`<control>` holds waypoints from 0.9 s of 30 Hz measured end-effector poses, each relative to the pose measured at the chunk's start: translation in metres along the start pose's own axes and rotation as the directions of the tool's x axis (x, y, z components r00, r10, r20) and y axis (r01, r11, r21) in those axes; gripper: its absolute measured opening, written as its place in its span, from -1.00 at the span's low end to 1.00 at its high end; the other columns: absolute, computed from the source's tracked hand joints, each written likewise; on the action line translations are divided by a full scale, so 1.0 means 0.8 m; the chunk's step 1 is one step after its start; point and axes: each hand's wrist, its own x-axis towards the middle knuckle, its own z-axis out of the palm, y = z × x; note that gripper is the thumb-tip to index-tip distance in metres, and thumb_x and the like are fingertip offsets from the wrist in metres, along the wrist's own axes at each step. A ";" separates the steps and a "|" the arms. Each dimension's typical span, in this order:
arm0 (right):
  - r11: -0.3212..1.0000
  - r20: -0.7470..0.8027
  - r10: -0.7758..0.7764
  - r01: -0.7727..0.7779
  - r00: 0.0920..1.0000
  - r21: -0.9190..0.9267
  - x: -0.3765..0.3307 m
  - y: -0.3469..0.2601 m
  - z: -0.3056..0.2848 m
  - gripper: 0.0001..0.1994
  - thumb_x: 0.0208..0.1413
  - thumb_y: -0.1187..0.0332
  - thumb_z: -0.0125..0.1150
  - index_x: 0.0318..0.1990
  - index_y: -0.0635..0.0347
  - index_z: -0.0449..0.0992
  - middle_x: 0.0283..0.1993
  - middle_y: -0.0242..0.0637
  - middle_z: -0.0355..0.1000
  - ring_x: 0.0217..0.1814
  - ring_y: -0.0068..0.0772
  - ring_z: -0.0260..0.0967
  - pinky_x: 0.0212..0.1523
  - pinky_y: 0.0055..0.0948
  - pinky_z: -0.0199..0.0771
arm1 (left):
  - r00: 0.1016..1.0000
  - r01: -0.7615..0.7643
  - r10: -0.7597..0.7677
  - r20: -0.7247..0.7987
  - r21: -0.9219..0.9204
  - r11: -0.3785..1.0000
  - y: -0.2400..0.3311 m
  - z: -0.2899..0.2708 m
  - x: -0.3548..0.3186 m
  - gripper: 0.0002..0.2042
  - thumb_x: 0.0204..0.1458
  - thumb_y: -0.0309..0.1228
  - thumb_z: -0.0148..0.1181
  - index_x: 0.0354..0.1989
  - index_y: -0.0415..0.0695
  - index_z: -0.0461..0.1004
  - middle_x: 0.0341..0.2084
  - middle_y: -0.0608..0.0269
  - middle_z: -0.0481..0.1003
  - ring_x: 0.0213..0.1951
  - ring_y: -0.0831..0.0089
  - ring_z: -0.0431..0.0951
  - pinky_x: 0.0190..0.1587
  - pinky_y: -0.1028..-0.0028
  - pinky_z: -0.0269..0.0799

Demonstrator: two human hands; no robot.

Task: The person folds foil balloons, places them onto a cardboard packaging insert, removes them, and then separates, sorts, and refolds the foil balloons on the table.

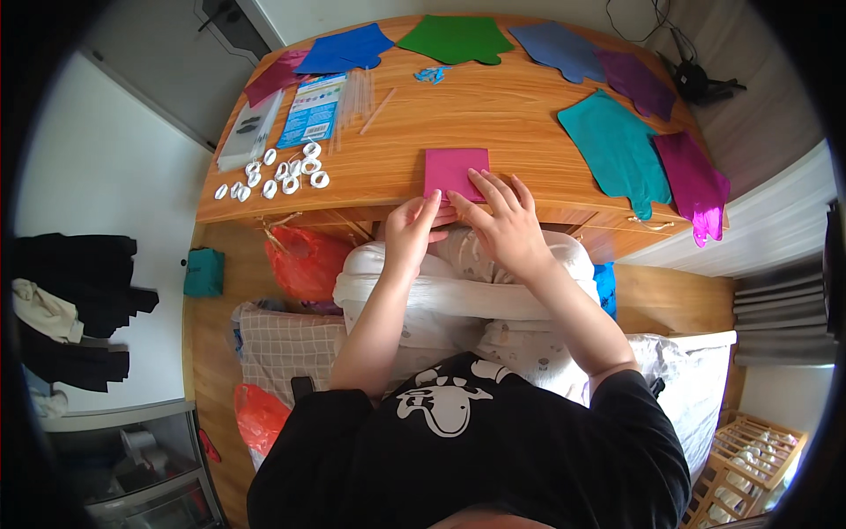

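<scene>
Two forearms are extended from six o'clock, bent inward, with both hands brought together at the near edge of the counter (388, 176). One pink square (456, 163) is laid there, between them. The left hand (411, 231) is turned on its side at the square's seven o'clock; whether anything is pinched by its fingers cannot be told. The right hand (508, 216) is held palm down at five o'clock, its fingers spread apart and rested on the square's near right corner.

From the square, about a dozen white ribbon rolls (283, 171) are clustered at nine o'clock. One teal sheet (617, 145) and one magenta sheet (694, 181) are placed at three. One blue package (308, 115) and one loose pink straw (377, 112) are seen toward ten. Farthest, one green sheet (454, 40) is set at twelve, beyond one blue heap of small pieces (432, 76).
</scene>
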 end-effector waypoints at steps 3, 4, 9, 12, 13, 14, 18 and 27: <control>0.995 0.040 -0.053 0.050 0.998 0.082 -0.004 0.002 -0.001 -0.46 0.10 0.32 0.28 0.29 -0.22 0.46 0.43 -0.18 0.25 0.42 -0.17 0.24 0.43 0.10 0.09 | 1.000 -0.016 0.015 -0.019 -0.053 0.998 -0.011 0.006 -0.003 -0.64 0.30 -0.18 0.23 0.05 -0.23 0.57 -0.13 0.17 0.65 -0.10 0.38 0.68 -0.13 0.45 0.58; 0.996 0.040 -0.055 0.052 0.998 0.079 -0.002 -0.001 -0.006 -0.46 0.10 0.32 0.28 0.29 -0.22 0.46 0.43 -0.18 0.25 0.42 -0.17 0.24 0.43 0.10 0.09 | 0.999 -0.023 0.021 -0.034 -0.075 0.997 -0.013 0.003 -0.004 -0.65 0.30 -0.21 0.23 0.06 -0.24 0.57 -0.13 0.19 0.64 -0.10 0.40 0.67 -0.12 0.45 0.59; 0.961 0.116 -0.035 0.001 0.993 0.277 0.024 -0.005 -0.030 -0.59 0.19 0.28 0.29 0.21 -0.10 0.53 0.33 -0.16 0.34 0.25 -0.11 0.34 0.36 0.01 0.15 | 0.987 -0.161 0.158 -0.035 -0.103 0.982 -0.033 -0.020 0.002 -0.68 0.32 -0.23 0.20 0.05 -0.23 0.57 -0.15 0.14 0.65 -0.09 0.35 0.68 -0.07 0.40 0.59; 0.894 0.244 0.027 -0.133 0.969 0.428 0.071 0.001 -0.048 -0.61 0.18 0.28 0.34 0.17 -0.02 0.56 0.26 -0.18 0.42 0.16 -0.07 0.38 0.33 -0.07 0.19 | 0.973 -0.214 0.218 0.069 -0.067 0.975 -0.014 -0.047 -0.001 -0.76 0.31 -0.34 0.22 -0.07 -0.29 0.63 -0.23 0.23 0.65 -0.18 0.51 0.66 -0.12 0.51 0.58; 0.857 0.334 0.054 -0.215 0.941 0.468 0.095 0.005 -0.053 -0.62 0.19 0.31 0.35 0.16 0.06 0.55 0.17 -0.20 0.48 0.13 -0.13 0.41 0.29 -0.16 0.26 | 0.974 -0.214 0.218 0.063 -0.066 0.975 -0.005 -0.053 -0.003 -0.76 0.31 -0.34 0.22 -0.07 -0.29 0.63 -0.23 0.23 0.65 -0.18 0.51 0.66 -0.12 0.51 0.58; 0.813 0.419 0.067 -0.293 0.905 0.503 0.115 0.008 -0.051 -0.63 0.19 0.35 0.37 0.15 0.14 0.54 0.08 -0.22 0.55 0.11 -0.19 0.45 0.25 -0.25 0.33 | 0.958 -0.260 0.261 0.118 -0.020 0.965 0.010 -0.061 -0.007 -0.76 0.30 -0.35 0.23 -0.08 -0.30 0.63 -0.24 0.24 0.65 -0.20 0.52 0.65 -0.12 0.52 0.58; 0.232 0.317 -0.112 -0.285 0.942 0.930 0.163 0.010 -0.021 -0.63 0.18 0.42 0.38 0.13 0.22 0.52 -0.04 -0.32 0.61 0.03 -0.38 0.52 0.14 -0.38 0.45 | 0.910 -0.368 0.317 0.266 0.168 0.915 0.058 -0.103 -0.007 -0.77 0.29 -0.36 0.24 -0.10 -0.33 0.63 -0.27 0.25 0.64 -0.24 0.56 0.64 -0.13 0.53 0.57; 0.134 0.551 -0.442 -0.555 0.708 0.821 0.252 0.029 0.014 -0.59 0.16 0.43 0.40 0.14 0.28 0.49 0.01 -0.34 0.58 0.06 -0.45 0.50 0.14 -0.40 0.47 | 0.912 -0.409 0.346 0.220 0.557 0.723 0.139 -0.170 0.029 -0.74 0.29 -0.35 0.23 0.03 -0.25 0.60 -0.19 0.18 0.67 -0.10 0.46 0.65 -0.06 0.47 0.54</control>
